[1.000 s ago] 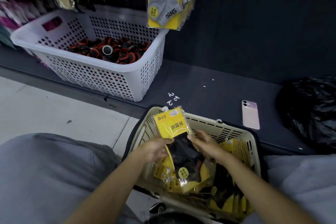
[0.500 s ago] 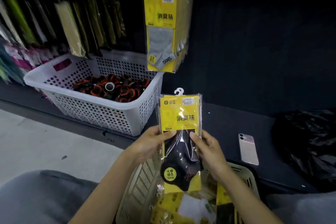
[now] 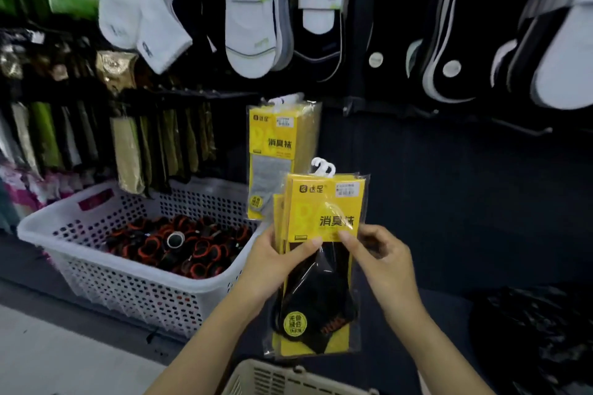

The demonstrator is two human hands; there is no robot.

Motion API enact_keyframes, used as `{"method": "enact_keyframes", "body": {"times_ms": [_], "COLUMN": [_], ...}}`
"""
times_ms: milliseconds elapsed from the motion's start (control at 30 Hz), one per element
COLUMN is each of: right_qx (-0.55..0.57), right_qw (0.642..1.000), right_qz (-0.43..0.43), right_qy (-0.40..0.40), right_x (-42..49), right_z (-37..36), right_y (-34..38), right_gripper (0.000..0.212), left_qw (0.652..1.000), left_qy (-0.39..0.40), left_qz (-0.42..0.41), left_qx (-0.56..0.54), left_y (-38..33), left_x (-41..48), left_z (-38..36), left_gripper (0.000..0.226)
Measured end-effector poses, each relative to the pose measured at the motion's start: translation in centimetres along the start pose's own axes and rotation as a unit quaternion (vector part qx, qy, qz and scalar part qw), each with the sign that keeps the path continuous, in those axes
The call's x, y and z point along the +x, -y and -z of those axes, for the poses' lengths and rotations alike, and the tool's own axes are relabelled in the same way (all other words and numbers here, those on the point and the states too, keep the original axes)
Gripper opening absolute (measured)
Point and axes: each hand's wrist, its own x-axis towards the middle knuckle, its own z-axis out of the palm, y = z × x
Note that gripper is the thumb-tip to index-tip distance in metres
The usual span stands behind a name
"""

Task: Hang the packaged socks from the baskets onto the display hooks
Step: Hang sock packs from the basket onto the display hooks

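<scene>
— What is on your far left?
— A white perforated basket (image 3: 128,295) stands at the left end of the dark ledge, with black-and-orange rolled items (image 3: 179,250) lying inside. Olive and gold flat packs (image 3: 128,154) hang in a row above its back rim, and white socks (image 3: 141,9) hang higher still.

— Where are the packaged socks?
— A yellow pack of grey socks (image 3: 272,151) hangs on the display wall, just past the white basket's right corner. In front of it and a little lower, you hold the black sock packs (image 3: 321,266) upright in the air above the beige basket (image 3: 288,377). There are at least two, one behind the other, and their white hangers (image 3: 323,167) point up.

— And your hands?
— Your left hand (image 3: 272,263) grips the packs' left edge, with the thumb laid across the front just under the yellow card and the fingers behind. Your right hand (image 3: 382,263) pinches the front pack at the card's lower right corner between thumb and forefinger, and its other fingers are curled.

— Further right?
— Black-and-white socks (image 3: 481,42) hang along the top of the wall. A crumpled black plastic bag (image 3: 532,340) lies at the ledge's right end.
</scene>
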Motion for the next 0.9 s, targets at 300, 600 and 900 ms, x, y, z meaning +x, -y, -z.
{"method": "enact_keyframes", "body": {"times_ms": [300, 600, 900], "right_qx": [0.088, 0.081, 0.023], "right_qw": [0.994, 0.993, 0.991], "right_qz": [-0.069, -0.065, -0.124], "right_qy": [0.018, -0.047, -0.046], "right_x": [3.2, 8.5, 12.3], "right_z": [0.8, 2.7, 0.7], "right_y": [2.9, 5.5, 3.9], "right_gripper": [0.018, 0.011, 0.009], "left_qw": [0.998, 0.979, 0.981], "left_qy": [-0.057, -0.161, -0.159], "left_qz": [-0.038, -0.107, -0.104], "left_qx": [0.015, 0.070, 0.049], "left_y": [-2.8, -5.0, -6.1], "left_x": [2.8, 4.5, 5.7], "left_z": [2.0, 6.5, 8.1], "left_gripper": [0.050, 0.021, 0.046]}}
